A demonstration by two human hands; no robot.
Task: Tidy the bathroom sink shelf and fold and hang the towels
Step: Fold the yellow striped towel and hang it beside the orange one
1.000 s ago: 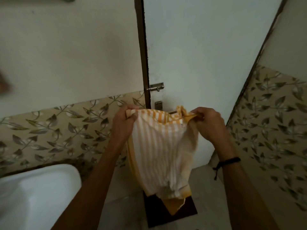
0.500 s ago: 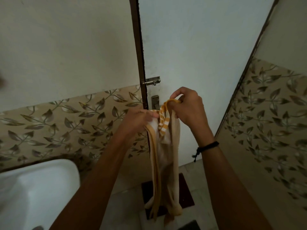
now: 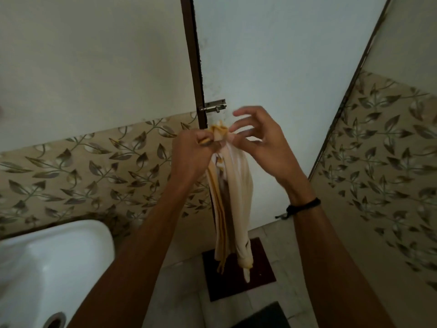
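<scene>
**Striped towel gathered in the air in front of the door**

The yellow and white striped towel [image 3: 233, 185] is held up in the air. It is gathered into a narrow hanging bundle, and its lower end hangs above the dark red mat [image 3: 260, 268] on the floor [image 3: 179, 292]. Its top corners are bunched together and are gripped by the left hand [image 3: 191, 152], whose fingers are clenched around the cloth. The right hand [image 3: 262, 143], with a black band [image 3: 303, 205] on its wrist, is placed just beside the same top edge. Its fingers [image 3: 243, 111] are spread and only lightly bent. The thumb is seen very near the cloth, but the hand is blurred, so it cannot be told whether the towel is pinched by it.

Behind the towel, the white door [image 3: 283, 67] with its metal bolt [image 3: 215, 106] is seen. The white sink [image 3: 47, 256] is at the lower left, well apart from the towel.

The fold is judged to be not finished. If the top corners are carried by one hand only, they may slip apart, and the layers may then fall open. The bundle could also be dropped on the floor, or the edges may be matched badly because the cloth is twisted.
</scene>
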